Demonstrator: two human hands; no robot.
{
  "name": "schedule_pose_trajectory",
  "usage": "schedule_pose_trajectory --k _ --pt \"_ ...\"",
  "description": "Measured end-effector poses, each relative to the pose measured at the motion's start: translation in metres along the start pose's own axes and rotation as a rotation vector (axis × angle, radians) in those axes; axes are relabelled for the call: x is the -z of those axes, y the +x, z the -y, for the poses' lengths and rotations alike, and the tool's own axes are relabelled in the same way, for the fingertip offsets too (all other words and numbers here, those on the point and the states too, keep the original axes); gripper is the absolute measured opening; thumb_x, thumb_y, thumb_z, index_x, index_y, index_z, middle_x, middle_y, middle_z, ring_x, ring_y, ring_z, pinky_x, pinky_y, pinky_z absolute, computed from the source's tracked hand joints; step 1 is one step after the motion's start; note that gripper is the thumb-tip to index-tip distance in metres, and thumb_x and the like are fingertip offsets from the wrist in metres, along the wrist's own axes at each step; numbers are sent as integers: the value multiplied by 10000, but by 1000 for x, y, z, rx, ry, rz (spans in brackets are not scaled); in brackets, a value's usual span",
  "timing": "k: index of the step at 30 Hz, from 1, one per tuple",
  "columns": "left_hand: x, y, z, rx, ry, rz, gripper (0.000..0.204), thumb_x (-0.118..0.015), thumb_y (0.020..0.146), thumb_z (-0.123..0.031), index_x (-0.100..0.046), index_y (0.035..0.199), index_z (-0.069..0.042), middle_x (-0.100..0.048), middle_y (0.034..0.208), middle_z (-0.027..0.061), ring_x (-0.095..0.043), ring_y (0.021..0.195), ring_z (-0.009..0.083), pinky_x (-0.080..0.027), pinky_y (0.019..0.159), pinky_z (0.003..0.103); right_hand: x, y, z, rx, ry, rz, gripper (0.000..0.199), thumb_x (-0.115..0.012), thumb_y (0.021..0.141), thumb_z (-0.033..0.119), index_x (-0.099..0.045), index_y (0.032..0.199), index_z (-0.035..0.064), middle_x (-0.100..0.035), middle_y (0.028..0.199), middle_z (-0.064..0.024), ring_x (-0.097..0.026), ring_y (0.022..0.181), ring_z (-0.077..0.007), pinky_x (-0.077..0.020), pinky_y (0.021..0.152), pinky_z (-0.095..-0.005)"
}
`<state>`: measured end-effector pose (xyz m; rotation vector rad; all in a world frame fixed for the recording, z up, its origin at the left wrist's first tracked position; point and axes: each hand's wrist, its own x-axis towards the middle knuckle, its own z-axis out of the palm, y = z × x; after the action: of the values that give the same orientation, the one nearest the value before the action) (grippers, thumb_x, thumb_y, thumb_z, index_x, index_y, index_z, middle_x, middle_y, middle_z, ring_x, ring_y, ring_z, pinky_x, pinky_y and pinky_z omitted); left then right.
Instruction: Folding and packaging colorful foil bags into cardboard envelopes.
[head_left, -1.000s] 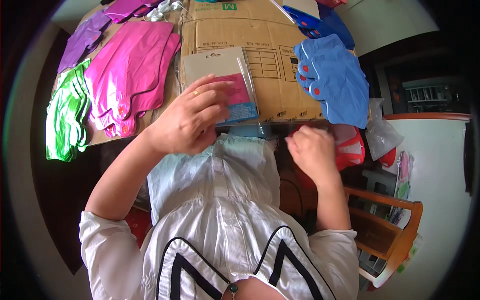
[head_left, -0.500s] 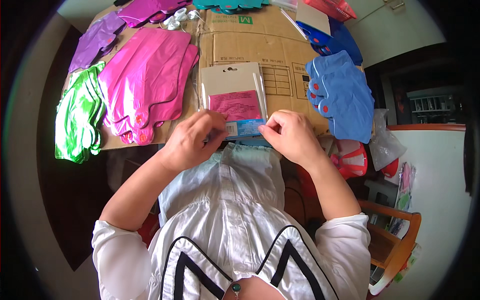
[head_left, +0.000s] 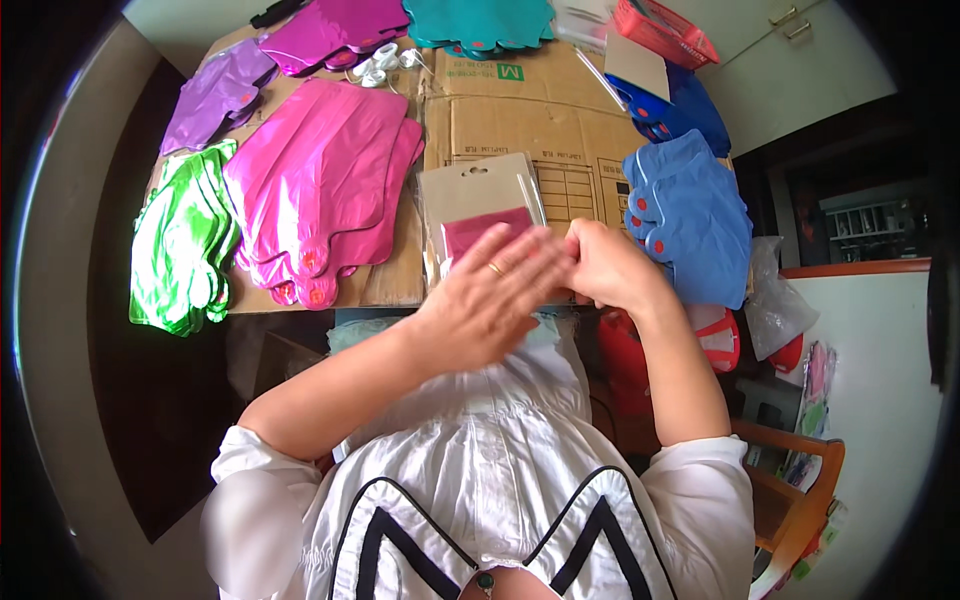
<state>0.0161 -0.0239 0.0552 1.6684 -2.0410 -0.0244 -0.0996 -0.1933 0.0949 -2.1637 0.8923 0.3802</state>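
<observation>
In front of me on the cardboard lies a clear packet with a beige hanging card and folded dark pink foil inside. My left hand is stretched flat across its near part, fingers extended and slightly blurred, wearing a ring. The left fingertips reach to my right hand, which is curled closed beside the packet's near right side. Whatever the right fingers hold is hidden, and so is the packet's lower edge.
Flat foil balloons surround the work spot: pink, green, purple, magenta, teal and blue. White ribbon rolls sit at the back. A red basket stands far right.
My left hand has left the packet's near left corner, opened flat and swept right across it. The right hand stays curled near the packet's right side. The whole view has shifted slightly.
</observation>
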Motion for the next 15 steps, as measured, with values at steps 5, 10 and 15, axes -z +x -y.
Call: schedule_pose_trajectory --k 5,10,15 --pt "-18 -10 14 42 140 115 698 -647 791 -249 -397 1428 -111 -356 1499 95 -297 1404 278 -192 1146 494 5 -13 -31 -33 167 6 235 -710 828 172 -549 769 11 -612 578 -68 -541 429 -102 -415 376 -246" --pt "-15 -13 16 -185 122 180 573 -492 865 -186 -394 1425 -118 -383 1484 81 -316 1398 277 -208 1149 478 -23 -48 -43 -65 399 -29 377 -666 890 340 -645 834 -33 -650 630 -95 -595 464 -132 -454 414 -267" --pt "-24 -26 -13 -392 -143 -68 442 -598 803 -155 -554 1239 -95 -427 1425 180 -405 1324 362 -353 1071 499 -79 -80 -74 305 1020 55 204 -665 912 202 -667 928 -1 -674 877 -12 -585 834 -51 -478 712 -230"
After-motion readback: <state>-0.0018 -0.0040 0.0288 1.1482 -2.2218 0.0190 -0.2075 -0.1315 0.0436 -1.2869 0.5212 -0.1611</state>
